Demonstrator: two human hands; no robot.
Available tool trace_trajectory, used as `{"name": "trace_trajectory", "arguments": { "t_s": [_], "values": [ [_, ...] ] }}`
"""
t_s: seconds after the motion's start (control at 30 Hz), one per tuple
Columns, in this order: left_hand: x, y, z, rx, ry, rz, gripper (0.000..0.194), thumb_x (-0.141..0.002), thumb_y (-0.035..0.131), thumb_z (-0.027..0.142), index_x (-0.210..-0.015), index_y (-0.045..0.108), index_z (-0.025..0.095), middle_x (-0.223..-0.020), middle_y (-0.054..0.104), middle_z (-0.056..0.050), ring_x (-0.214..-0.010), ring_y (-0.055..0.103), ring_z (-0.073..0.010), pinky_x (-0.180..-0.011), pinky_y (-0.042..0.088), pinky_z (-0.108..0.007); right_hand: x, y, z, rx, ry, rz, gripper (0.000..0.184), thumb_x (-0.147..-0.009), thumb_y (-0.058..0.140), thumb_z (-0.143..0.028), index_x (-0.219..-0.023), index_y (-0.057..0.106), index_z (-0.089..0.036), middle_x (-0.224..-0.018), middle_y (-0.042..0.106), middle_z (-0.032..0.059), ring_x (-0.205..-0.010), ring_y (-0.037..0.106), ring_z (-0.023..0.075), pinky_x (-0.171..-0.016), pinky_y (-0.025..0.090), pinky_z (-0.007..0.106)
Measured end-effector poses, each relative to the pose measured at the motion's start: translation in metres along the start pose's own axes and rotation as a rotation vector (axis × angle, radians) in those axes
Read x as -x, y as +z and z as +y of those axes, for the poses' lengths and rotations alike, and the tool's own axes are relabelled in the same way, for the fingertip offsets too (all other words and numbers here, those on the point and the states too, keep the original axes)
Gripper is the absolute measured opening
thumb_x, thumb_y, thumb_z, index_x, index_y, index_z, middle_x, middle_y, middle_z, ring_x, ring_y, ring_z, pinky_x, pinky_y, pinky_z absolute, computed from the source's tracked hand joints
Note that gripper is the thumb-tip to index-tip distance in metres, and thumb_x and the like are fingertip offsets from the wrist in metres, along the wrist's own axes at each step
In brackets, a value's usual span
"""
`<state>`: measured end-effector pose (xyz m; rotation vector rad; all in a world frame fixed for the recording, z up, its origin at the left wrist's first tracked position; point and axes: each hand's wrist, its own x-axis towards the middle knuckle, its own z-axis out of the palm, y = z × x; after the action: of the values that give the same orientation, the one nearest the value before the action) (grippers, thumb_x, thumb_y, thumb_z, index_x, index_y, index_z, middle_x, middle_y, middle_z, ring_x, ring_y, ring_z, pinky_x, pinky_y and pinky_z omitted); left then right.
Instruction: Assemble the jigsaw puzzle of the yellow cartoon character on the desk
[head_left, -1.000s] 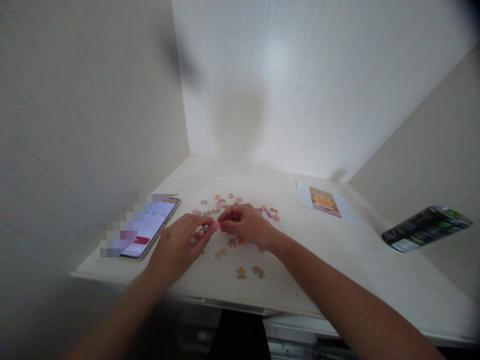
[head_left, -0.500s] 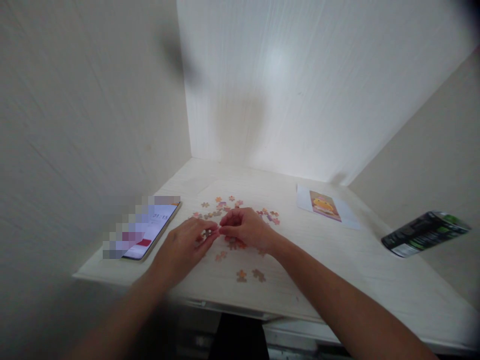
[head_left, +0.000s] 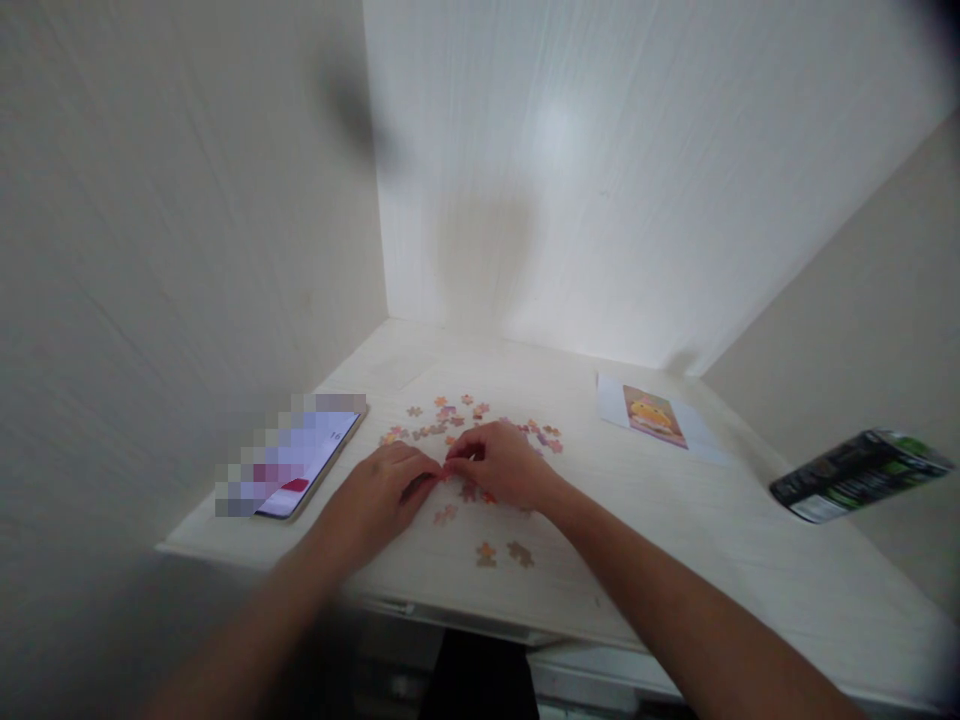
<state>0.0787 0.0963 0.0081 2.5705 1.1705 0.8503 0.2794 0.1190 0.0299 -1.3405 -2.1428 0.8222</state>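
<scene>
My left hand (head_left: pixel 382 500) and my right hand (head_left: pixel 499 465) meet at the fingertips, low over the table. Both are closed in a pinch around a small pinkish jigsaw puzzle piece (head_left: pixel 445 473), mostly covered by the fingers. Loose puzzle pieces in pink, orange and purple lie spread behind and beneath the hands, among them an orange piece (head_left: pixel 440 401). Nearer the front edge are a pale pink piece (head_left: pixel 445 515), an orange-and-brown piece (head_left: pixel 486 555) and a brownish piece (head_left: pixel 520 555). My right hand hides part of the spread.
A phone (head_left: pixel 315 460) with its screen lit lies on the left of the white table (head_left: pixel 600 540). On the right are a paper sheet with a printed yellow figure (head_left: pixel 651 413) and a black-and-green can (head_left: pixel 855 475). Pale walls enclose the back and both sides.
My left fingers have turned and closed in, and the spotted piece seen between them before no longer shows. Both hands stay together. The whole view has shifted slightly.
</scene>
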Motion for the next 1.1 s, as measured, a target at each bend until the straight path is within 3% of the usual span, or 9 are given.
{"name": "trace_trajectory", "arguments": {
  "t_s": [0.17, 0.5, 0.7, 0.83, 0.97, 1.1],
  "values": [
    [0.001, 0.0, 0.002, 0.013, -0.006, -0.016, 0.017, -0.088, 0.052, 0.019, -0.091, 0.068, 0.023, -0.093, 0.069, -0.003, -0.09, 0.062, -0.0173, -0.083, 0.051, -0.034, 0.002, -0.004, -0.001, -0.001, 0.03, -0.125, 0.019, -0.08, 0.058, -0.021, -0.085, 0.077, -0.018, -0.062, 0.07, 0.0029, -0.054, 0.061, 0.0134, -0.059, 0.046, 0.025],
    [0.003, -0.002, 0.001, 0.093, -0.061, -0.024, 0.019, -0.091, 0.048, 0.025, -0.104, 0.063, 0.024, -0.101, 0.068, -0.002, -0.096, 0.062, -0.0172, -0.086, 0.049, -0.032, 0.003, -0.01, -0.001, 0.173, -0.021, -0.074, 0.021, -0.076, 0.059, -0.018, -0.087, 0.077, -0.02, -0.079, 0.075, 0.0046, -0.068, 0.064, 0.0151, -0.064, 0.045, 0.026],
    [0.003, 0.0, -0.002, 0.062, -0.084, 0.017, 0.021, -0.091, 0.049, 0.029, -0.104, 0.065, 0.023, -0.097, 0.07, -0.004, -0.089, 0.063, -0.0179, -0.08, 0.051, -0.032, 0.003, -0.011, 0.001, 0.17, -0.011, -0.088, 0.019, -0.077, 0.061, -0.02, -0.088, 0.077, -0.02, -0.076, 0.074, 0.0038, -0.065, 0.063, 0.0143, -0.062, 0.044, 0.026],
    [0.002, 0.0, -0.001, 0.06, -0.123, -0.019, 0.023, -0.092, 0.047, 0.031, -0.105, 0.065, 0.023, -0.098, 0.069, -0.004, -0.089, 0.062, -0.0179, -0.081, 0.049, -0.033, 0.004, -0.012, -0.001, 0.188, -0.034, -0.084, 0.018, -0.077, 0.062, -0.019, -0.087, 0.077, -0.018, -0.077, 0.074, 0.0038, -0.064, 0.061, 0.0125, -0.062, 0.044, 0.024],
    [0.002, 0.0, -0.001, 0.053, -0.178, -0.053, 0.03, -0.092, 0.046, 0.029, -0.119, 0.058, 0.022, -0.101, 0.067, -0.004, -0.095, 0.06, -0.0191, -0.085, 0.047, -0.035, 0.004, -0.012, -0.002, 0.228, -0.068, -0.076, 0.017, -0.078, 0.062, -0.018, -0.086, 0.077, -0.018, -0.077, 0.073, 0.0033, -0.064, 0.06, 0.0108, -0.062, 0.042, 0.022],
    [0.002, 0.001, -0.003, 0.091, -0.139, -0.057, 0.038, -0.092, 0.049, 0.027, -0.13, 0.049, 0.026, -0.103, 0.067, 0.0, -0.097, 0.059, -0.0164, -0.089, 0.045, -0.034, 0.005, -0.011, 0.0, 0.263, -0.093, -0.057, 0.015, -0.079, 0.063, -0.019, -0.086, 0.076, -0.018, -0.076, 0.072, 0.0025, -0.063, 0.058, 0.0102, -0.061, 0.04, 0.022]
  ]
}}
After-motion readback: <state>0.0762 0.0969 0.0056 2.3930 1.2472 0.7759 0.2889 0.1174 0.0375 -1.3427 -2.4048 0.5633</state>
